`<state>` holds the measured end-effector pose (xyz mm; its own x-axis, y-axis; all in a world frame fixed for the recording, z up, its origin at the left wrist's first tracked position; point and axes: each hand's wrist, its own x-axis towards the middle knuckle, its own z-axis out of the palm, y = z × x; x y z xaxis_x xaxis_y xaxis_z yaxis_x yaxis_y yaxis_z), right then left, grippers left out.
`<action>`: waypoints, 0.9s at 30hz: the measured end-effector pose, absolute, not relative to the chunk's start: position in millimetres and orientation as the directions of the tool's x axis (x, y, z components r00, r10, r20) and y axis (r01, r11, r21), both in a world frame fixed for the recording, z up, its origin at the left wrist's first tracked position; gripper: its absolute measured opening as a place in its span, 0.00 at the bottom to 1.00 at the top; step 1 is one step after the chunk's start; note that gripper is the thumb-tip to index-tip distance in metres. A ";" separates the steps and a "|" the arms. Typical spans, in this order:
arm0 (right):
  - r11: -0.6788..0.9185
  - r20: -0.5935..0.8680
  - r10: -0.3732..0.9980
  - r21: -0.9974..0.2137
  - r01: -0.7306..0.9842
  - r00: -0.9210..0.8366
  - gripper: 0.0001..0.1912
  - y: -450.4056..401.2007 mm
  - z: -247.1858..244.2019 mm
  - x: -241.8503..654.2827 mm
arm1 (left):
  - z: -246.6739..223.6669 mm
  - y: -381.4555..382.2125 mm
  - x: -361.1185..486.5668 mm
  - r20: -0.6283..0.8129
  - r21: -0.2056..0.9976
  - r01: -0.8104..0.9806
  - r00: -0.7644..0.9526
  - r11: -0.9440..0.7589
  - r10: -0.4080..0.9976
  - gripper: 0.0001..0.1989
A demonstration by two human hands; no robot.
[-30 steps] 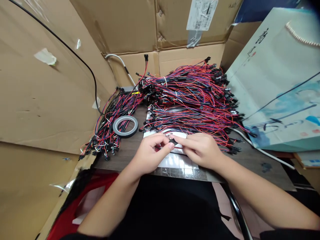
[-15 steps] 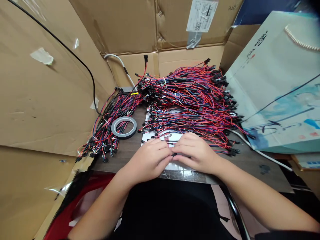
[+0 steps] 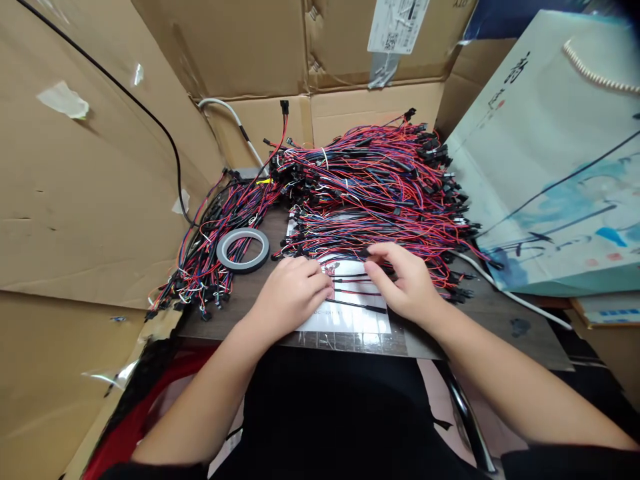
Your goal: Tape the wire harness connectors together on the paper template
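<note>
My left hand [image 3: 294,292] rests over the left part of a white printed sheet [image 3: 350,323]. Its fingers are curled and pressed together at the left ends of thin black and red wires [image 3: 356,292], which run rightward across the sheet. What lies under those fingertips is hidden. My right hand [image 3: 406,280] is to the right of the sheet, thumb and forefinger apart. A small black connector [image 3: 365,253] lies by its forefinger tip, at the near edge of a thick row of red, blue and black wire harnesses [image 3: 370,230].
Behind lies a bigger heap of harnesses [image 3: 370,160], with a looser pile [image 3: 215,253] at left. A grey-black tape roll [image 3: 243,251] touches that pile. Cardboard walls [image 3: 90,200] enclose the left and back; a pale paper bag [image 3: 550,173] and a white cable [image 3: 520,301] are at right.
My hands were together over the sheet with fingertips nearly touching. The right hand has moved away to the right and spread its thumb and forefinger, uncovering the sheet and wires. The view shifted slightly.
</note>
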<state>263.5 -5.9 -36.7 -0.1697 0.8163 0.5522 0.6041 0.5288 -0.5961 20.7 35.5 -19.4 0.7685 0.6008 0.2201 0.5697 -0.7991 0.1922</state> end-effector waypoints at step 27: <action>0.478 0.259 0.878 -0.419 0.772 -0.404 0.29 -7.4 -50.8 249.0 | -40.8 40.0 37.4 0.268 0.250 0.472 0.805 -0.846 0.529 0.13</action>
